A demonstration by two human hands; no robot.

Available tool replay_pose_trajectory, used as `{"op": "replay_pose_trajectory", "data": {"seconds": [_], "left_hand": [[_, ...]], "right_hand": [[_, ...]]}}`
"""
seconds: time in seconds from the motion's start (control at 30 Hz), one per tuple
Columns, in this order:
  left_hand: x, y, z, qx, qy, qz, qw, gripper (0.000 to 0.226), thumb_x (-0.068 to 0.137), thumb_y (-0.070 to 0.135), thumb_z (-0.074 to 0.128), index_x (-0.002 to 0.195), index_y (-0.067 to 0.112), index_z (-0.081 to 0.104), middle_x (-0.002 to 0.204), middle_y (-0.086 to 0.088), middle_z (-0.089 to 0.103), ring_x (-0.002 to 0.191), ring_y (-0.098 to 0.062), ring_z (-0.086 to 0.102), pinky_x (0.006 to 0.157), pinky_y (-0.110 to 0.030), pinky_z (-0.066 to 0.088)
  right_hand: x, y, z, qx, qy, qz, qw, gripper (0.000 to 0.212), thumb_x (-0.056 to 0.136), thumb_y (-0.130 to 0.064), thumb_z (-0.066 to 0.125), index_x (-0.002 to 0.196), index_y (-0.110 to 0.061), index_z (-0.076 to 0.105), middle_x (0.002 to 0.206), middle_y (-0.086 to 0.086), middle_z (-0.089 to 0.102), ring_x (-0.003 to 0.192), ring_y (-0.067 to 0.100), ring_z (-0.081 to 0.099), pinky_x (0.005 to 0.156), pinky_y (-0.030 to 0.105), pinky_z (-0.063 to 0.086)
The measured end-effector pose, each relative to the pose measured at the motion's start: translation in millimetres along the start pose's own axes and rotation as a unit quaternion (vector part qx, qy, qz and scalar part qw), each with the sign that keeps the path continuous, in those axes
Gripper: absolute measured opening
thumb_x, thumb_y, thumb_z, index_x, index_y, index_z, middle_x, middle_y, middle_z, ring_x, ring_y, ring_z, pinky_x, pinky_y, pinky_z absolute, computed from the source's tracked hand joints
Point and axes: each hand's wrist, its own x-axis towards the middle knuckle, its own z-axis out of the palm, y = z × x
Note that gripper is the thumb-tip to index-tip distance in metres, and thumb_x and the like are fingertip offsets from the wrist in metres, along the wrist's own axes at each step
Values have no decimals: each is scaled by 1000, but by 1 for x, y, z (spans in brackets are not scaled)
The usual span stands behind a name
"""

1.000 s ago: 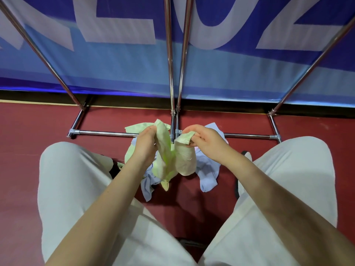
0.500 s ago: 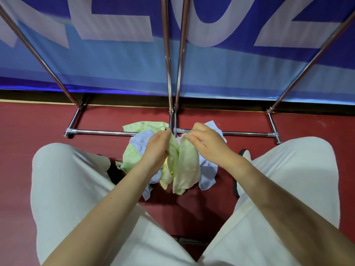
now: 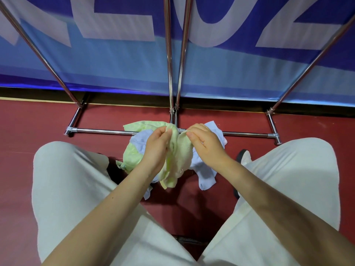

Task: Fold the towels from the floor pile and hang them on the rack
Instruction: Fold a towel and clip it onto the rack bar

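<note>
Where pinched, pale green towel (image 3: pixel 179 158), crumpled, drooping.

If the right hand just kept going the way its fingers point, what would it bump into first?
Its fingers point toward the left hand, so the right hand would probably first press into the green towel that both hands pinch, then meet the left hand's fingers. Depth is hard to judge.

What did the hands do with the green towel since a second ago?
The left hand and right hand moved closer together, bringing the top edges of the green towel almost side by side, so it hangs narrower, folded lengthwise. Neither grip let go; both still pinch its top. The pile of towels on the floor and the rack stayed where they were.
</note>
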Motion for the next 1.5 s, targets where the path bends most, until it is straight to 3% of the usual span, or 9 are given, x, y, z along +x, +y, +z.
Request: {"op": "replay_pose_trajectory", "data": {"seconds": [0.13, 0.23, 0.33, 0.53, 0.67, 0.97, 1.1, 1.33, 1.5], "left_hand": [[-6, 3, 3, -32, -4, 9, 999, 12, 97, 14, 55, 105, 8, 61, 84, -10, 61, 72, -18, 58, 56, -22, 50], [-8, 1, 8, -48, -3, 19, 999, 8, 96, 15, 58, 98, 10, 64, 80, -5, 62, 73, -15, 58, 67, -24, 49], [-9, 0, 10, -67, 0, 8, 998, 6, 95, 17, 59, 92, 14, 63, 79, -3, 61, 76, -15, 57, 74, -27, 48], [-12, -1, 17, -28, -15, 42, 999, 15, 97, 24, 57, 100, 13, 67, 80, 1, 66, 73, -11, 58, 65, -22, 45], [-14, -7, 21, -12, -17, 44, 999, 23, 97, 25, 56, 109, 11, 68, 79, 2, 64, 72, -11, 54, 63, -22, 43], [-23, -7, 22, -85, -54, 31, 994, 28, 100, 20, 49, 116, 2, 64, 89, -1, 68, 85, -10, 62, 80, -26, 50], [-23, -8, 17, -71, -8, 30, 997, 19, 97, 18, 56, 106, 10, 70, 100, -5, 69, 102, -20, 62, 98, -36, 46], [-17, 3, 7, -61, 29, 32, 997, 17, 99, 15, 49, 85, 13, 58, 62, 8, 57, 57, -3, 54, 57, -16, 45], [-5, 19, -13, -70, 37, 59, 995, 16, 99, 16, 49, 85, 13, 57, 77, -2, 56, 73, -15, 53, 70, -29, 43]], "right_hand": [[-3, -9, 2, 85, -62, 77, 992, 38, 95, -31, 41, 72, -2, 51, 60, 0, 45, 62, 5, 42, 65, 25, 38], [-5, -19, 6, 124, -96, 99, 983, 29, 98, -23, 47, 79, -5, 60, 68, 5, 56, 66, 2, 46, 68, 22, 40], [-5, -24, 8, 104, -119, 98, 983, 31, 98, -20, 51, 68, -27, 58, 59, -14, 52, 61, 1, 45, 64, 19, 36], [7, -18, -1, 89, 16, 113, 990, 18, 93, -21, 61, 81, -8, 67, 71, 3, 63, 64, 6, 51, 64, 15, 39], [7, -27, -5, 85, 68, 127, 986, 17, 89, -20, 66, 81, -6, 61, 55, -2, 47, 53, 4, 43, 54, 11, 35], [7, -20, 9, 208, 79, 197, 955, 21, 88, -19, 67, 73, -18, 53, 53, -13, 53, 51, 0, 47, 52, 11, 36], [3, -17, 11, 273, 52, 197, 940, 18, 89, -15, 65, 74, -15, 57, 66, -8, 60, 62, 1, 54, 62, 13, 41], [4, -11, 16, 271, -50, 189, 943, 11, 87, -17, 67, 88, -11, 58, 69, 5, 59, 64, 12, 50, 63, 24, 41], [-1, -2, 27, 204, -109, 172, 958, 23, 87, -22, 67, 74, -9, 53, 65, 7, 42, 62, 16, 38, 60, 27, 33]]}}
